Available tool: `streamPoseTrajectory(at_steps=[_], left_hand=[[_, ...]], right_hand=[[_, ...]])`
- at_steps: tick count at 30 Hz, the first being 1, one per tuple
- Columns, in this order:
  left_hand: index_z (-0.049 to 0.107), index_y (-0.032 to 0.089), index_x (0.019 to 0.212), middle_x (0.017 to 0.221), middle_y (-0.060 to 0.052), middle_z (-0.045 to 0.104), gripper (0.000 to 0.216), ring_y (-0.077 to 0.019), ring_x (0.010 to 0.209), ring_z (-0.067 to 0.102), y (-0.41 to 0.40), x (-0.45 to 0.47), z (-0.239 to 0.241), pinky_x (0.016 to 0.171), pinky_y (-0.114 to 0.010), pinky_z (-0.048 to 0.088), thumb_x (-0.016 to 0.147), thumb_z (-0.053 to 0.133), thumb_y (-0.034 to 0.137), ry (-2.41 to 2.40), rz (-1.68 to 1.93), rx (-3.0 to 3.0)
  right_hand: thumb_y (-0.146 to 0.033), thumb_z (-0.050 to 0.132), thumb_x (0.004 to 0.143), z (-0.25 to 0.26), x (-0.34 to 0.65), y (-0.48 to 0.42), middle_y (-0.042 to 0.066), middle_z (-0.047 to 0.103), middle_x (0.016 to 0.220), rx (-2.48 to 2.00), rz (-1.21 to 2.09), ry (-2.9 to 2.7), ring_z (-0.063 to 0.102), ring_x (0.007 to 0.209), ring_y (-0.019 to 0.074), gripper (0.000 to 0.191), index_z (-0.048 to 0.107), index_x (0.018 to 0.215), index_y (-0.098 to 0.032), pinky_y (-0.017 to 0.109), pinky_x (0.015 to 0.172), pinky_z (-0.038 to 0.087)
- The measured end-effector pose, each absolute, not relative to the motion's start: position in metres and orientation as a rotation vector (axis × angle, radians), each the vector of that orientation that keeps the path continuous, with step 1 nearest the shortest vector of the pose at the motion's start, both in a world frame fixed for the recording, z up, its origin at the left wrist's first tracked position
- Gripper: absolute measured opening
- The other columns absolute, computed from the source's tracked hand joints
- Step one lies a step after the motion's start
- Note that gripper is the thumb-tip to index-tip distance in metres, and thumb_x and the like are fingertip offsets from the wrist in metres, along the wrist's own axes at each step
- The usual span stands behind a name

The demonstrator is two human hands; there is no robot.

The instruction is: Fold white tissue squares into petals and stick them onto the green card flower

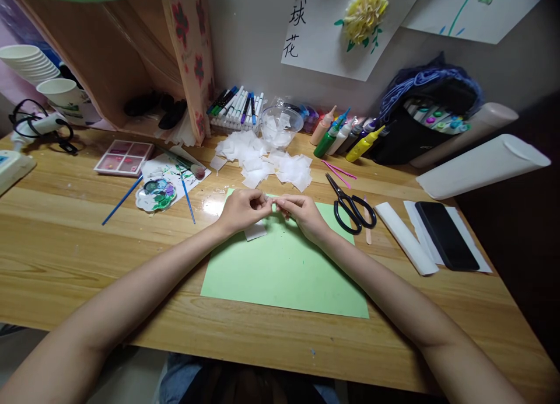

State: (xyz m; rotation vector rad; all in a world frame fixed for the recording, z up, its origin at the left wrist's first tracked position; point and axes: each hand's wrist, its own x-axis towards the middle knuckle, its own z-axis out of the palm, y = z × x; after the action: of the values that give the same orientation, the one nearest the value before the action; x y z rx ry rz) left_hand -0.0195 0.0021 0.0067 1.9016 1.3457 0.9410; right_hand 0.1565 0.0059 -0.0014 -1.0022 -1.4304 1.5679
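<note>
My left hand [245,208] and my right hand [301,212] meet fingertip to fingertip above the top part of a green sheet of paper [284,270]. Both are closed in a pinch on a small piece of white paper [269,198], mostly hidden by the fingers. Below my left hand, a white paper square [255,231] lies on the green sheet. Just beyond the hands is a loose heap of white paper squares [245,150]. Black-handled scissors [350,205] rest to the right of my right hand, partly over the sheet's corner.
A clear plastic bowl [282,126] holds more white squares. Paint bottles [332,136] and markers [238,106] line the wall. At left lie a paint palette [156,194] and brushes [187,195]. A phone [446,234] and rolled white paper [406,238] lie at right.
</note>
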Motion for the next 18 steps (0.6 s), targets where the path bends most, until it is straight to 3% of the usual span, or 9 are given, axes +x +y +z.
streamPoseTrajectory(at_steps=[7,12,18], left_hand=[[0.052,0.014,0.055,0.052,0.003,0.049,0.024,-0.0068,0.051,0.041,0.0034,-0.0197,0.0052,0.051,-0.019,0.03,0.073,0.055,0.03,1.367,0.897,1.894],[0.05,0.014,0.054,0.051,0.003,0.047,0.025,-0.007,0.05,0.04,0.0032,-0.0204,0.0057,0.05,-0.019,0.03,0.073,0.055,0.031,1.37,0.877,1.9],[0.048,0.015,0.053,0.052,0.004,0.047,0.026,-0.0067,0.051,0.038,0.0027,-0.0205,0.0057,0.051,-0.02,0.028,0.074,0.053,0.03,1.332,0.861,1.972]], right_hand=[[-0.041,0.067,0.076,0.0041,0.1553,0.0037,-0.001,0.055,0.066,-1.055,1.524,-1.463,0.04,0.056,0.0077,0.027,0.07,0.069,-0.015,0.024,0.055,0.032],[-0.044,0.071,0.07,0.0053,0.1524,0.0023,-0.001,0.057,0.063,-1.119,1.495,-1.442,0.04,0.055,0.008,0.03,0.074,0.08,-0.016,0.024,0.053,0.032],[-0.042,0.075,0.065,0.0044,0.1499,0.0009,0.0,0.059,0.063,-1.129,1.427,-1.378,0.041,0.052,0.0071,0.028,0.074,0.072,-0.015,0.024,0.051,0.034]])
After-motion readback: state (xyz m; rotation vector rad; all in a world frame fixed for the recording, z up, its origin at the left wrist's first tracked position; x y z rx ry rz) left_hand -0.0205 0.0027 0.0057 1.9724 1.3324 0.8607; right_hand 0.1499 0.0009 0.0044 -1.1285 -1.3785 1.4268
